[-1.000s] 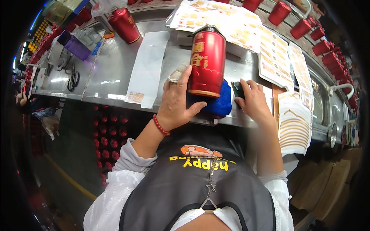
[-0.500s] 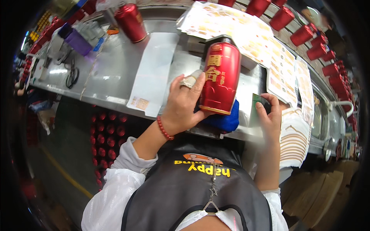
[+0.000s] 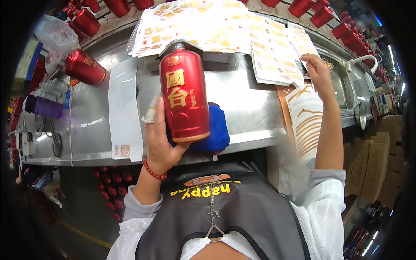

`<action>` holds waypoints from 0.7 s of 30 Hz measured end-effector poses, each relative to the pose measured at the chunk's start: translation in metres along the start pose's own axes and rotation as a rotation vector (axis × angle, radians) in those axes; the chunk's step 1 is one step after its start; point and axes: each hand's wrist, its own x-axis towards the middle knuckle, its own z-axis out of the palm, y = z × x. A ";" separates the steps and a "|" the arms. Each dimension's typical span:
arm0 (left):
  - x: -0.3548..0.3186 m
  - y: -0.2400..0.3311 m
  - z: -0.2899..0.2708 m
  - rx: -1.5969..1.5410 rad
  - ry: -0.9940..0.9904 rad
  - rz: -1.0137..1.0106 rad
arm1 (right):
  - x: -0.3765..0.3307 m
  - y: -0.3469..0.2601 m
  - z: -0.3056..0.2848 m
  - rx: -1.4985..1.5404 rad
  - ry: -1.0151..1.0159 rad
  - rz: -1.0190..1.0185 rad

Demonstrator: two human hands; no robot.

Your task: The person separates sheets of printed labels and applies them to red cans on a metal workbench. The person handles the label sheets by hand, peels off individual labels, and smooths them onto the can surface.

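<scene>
A glossy red bottle (image 3: 185,95) with gold characters lies tilted, neck away from me, its base end over a folded blue cloth (image 3: 219,132). My left hand (image 3: 161,136) grips it at the lower left, thumb by the base; a pale wrap covers one finger. Behind the bottle's neck shows a dark angular edge. My right hand (image 3: 320,73) is off to the right, over the edge of the gold-printed sticker sheets (image 3: 275,52). Its fingers are curled together, and whatever is in them is too small to make out.
A second red bottle (image 3: 84,67) stands at the left by a purple bottle (image 3: 43,107) and black scissors (image 3: 56,141). A white paper strip (image 3: 123,108) lies on the steel table. Curved gold strips (image 3: 305,121) lie at right, near a sink (image 3: 344,89). Red bottles line the back.
My right hand has moved from the table's front edge up and away to the sheets. The dark green piece at its fingers no longer shows. The view has shifted right; my left hand still holds the bottle.
</scene>
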 end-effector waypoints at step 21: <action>-0.029 -0.012 0.009 -0.229 0.030 -0.174 | 0.231 0.142 0.078 -0.524 -0.110 0.545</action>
